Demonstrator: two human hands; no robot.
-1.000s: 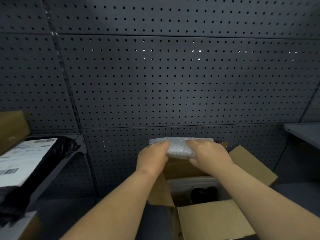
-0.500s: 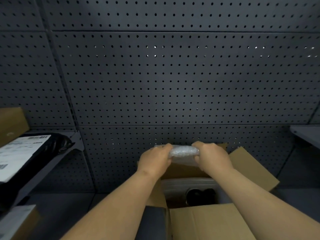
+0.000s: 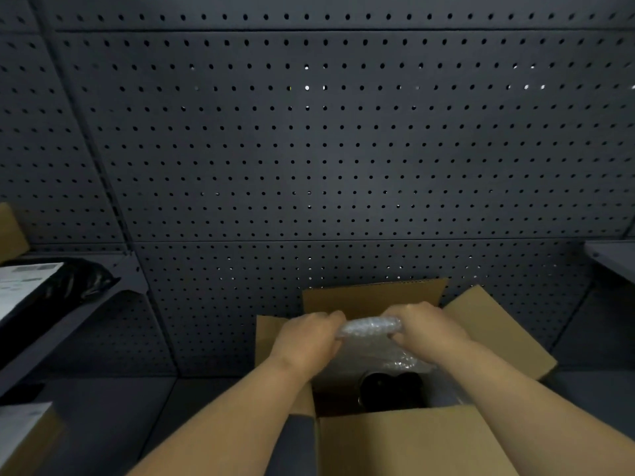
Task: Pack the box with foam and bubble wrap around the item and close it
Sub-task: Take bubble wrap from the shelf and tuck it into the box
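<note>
bubble wrap (image 3: pixel 372 327): now lower, over open box (image 3: pixel 405 441); left hand (image 3: pixel 309 338) and right hand (image 3: pixel 426 329) each clamped on an end. insertion above dark item (image 3: pixel 391 389) likely next.

Both hands (image 3: pixel 311 338) (image 3: pixel 424 329) grip bubble wrap (image 3: pixel 369 326) above open box (image 3: pixel 405 441).

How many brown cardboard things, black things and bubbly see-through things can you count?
Brown cardboard: 3: open brown cardboard box, brown cardboard piece on the left shelf, brown cardboard box at the lower left corner
Black: 2: black round item in the open box, black plastic mailer bag
Clear bubble wrap: 1: rolled clear bubble wrap
Total: 6
</note>
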